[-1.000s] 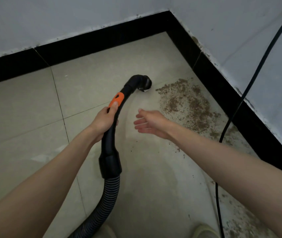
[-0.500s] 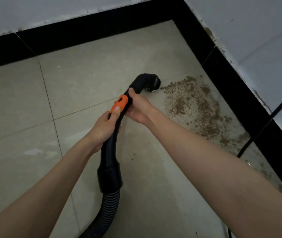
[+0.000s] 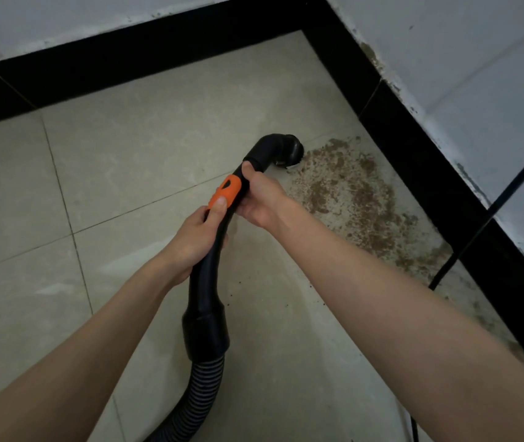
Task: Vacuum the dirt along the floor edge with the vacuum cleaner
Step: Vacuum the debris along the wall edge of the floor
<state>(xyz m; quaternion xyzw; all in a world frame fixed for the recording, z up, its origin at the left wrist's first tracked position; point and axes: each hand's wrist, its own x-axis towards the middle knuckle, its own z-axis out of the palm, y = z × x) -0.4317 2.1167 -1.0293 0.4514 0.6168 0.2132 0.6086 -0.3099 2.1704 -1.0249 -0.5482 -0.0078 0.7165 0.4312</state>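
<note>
A black vacuum hose handle (image 3: 209,275) with an orange slider (image 3: 226,191) curves up to a bent nozzle end (image 3: 281,149). Its open mouth sits just left of a brown dirt patch (image 3: 353,193) on the beige tiles beside the black skirting on the right. My left hand (image 3: 195,242) grips the handle's middle, thumb on the orange slider. My right hand (image 3: 259,196) holds the handle just above the slider, below the bend. The ribbed hose (image 3: 197,397) runs down out of view.
Black skirting (image 3: 414,129) runs along two white walls that meet in a corner at the top. A black power cord (image 3: 490,205) hangs down the right wall onto the floor near the dirt. More fine dirt (image 3: 474,301) lies along the right edge.
My right hand, open and free a second ago, has come in and closed on the handle above the orange slider. The view has shifted closer to the corner; the nozzle stays beside the dirt.
</note>
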